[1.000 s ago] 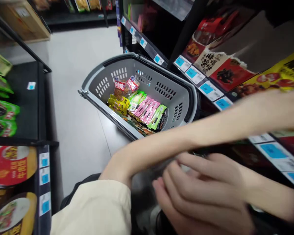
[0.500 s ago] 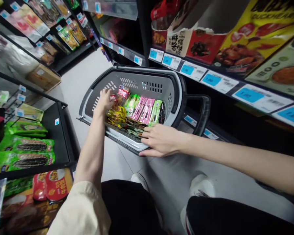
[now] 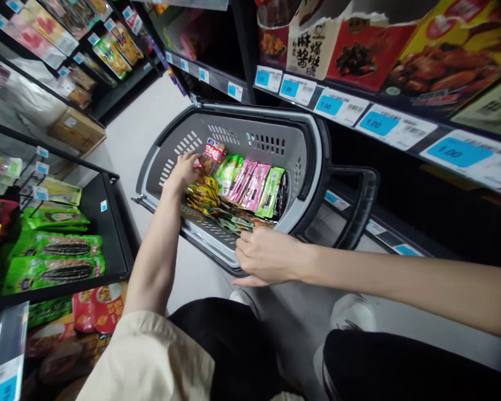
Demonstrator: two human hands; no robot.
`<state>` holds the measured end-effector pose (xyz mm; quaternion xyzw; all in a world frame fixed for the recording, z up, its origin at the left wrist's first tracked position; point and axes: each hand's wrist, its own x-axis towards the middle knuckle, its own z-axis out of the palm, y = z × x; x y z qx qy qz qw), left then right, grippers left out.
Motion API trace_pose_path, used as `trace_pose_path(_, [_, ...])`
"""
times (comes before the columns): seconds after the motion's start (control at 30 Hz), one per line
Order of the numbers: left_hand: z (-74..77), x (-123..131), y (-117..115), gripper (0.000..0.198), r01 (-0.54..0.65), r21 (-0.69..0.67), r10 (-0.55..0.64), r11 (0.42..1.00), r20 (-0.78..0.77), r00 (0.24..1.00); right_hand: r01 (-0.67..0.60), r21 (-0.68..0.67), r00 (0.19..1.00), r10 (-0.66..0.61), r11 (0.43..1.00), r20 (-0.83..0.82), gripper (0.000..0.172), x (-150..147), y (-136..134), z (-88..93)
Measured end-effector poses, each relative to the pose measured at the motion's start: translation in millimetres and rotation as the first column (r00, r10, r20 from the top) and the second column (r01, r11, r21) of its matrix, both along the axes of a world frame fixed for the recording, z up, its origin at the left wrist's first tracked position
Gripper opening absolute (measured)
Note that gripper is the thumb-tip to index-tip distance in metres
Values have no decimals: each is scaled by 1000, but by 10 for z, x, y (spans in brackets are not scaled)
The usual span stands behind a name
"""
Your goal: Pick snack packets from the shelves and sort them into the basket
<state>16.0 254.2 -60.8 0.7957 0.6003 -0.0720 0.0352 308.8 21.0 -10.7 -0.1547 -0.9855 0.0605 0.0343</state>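
A grey shopping basket with a black handle stands on the floor in front of me, filled partly with small snack packets. Inside its left end, my left hand has its fingers bent over a red-and-brown snack packet; the fingertips are partly hidden. My right hand grips the near rim, fingers curled inward and thumb outside. Pink packets and green packets stand in a row between the hands. Yellow packets lie close to my left hand, and another red-topped packet leans behind it.
Price-tagged shelves with boxed snacks run along the right. On the left, a low black rack holds green seed bags. A cardboard box sits farther back. My shoes are just below the basket.
The view has shifted slightly, so the basket appears a little larger and farther right. My right hand is more tightly curled at the rim. My left hand stays at the red packets.
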Motion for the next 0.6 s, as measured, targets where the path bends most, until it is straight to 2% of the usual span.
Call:
trace_pose_path(0.2, [28,205,-110,67,-22,19,24,1000,-134,991,30,4,999,-30,1000,-22,59,-76,-84,-27])
trace_pose_path(0.4, [72,257,-121,49,-35,57,46,998,-200,979,52,20,998,-51,998,-40,57,-96,-96,-43])
trace_pose_path(0.6, [149,291,-203,53,-154,-51,139,987,-226,964,62,30,997,-60,998,-47,57,-74,-116,-56])
